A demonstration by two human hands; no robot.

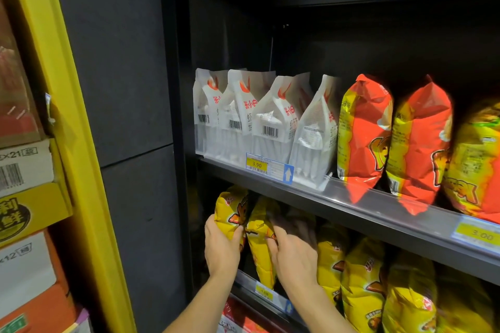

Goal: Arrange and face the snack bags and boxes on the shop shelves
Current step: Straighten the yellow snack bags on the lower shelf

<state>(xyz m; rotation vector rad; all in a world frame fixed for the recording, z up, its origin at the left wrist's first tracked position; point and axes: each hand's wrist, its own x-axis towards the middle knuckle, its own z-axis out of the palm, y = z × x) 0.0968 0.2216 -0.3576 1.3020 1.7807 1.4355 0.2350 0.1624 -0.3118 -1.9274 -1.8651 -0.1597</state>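
On the lower shelf, my left hand (220, 247) grips the leftmost yellow snack bag (231, 211) from below, thumb and fingers curled round its lower part. My right hand (293, 255) pinches the second yellow bag (259, 240) beside it, fingers reaching behind the bag. More yellow bags (362, 286) stand in a row to the right. On the upper shelf (351, 207) several white bags (267, 119) stand side-on with barcodes showing, then orange-red bags (365, 135) to their right.
A black side panel (127, 116) closes the shelf unit on the left. Beyond it a yellow frame (78, 170) borders stacked cardboard cartons (24, 224). Price tags (269, 167) hang on the shelf rails. Red packs (238, 319) lie on the shelf below.
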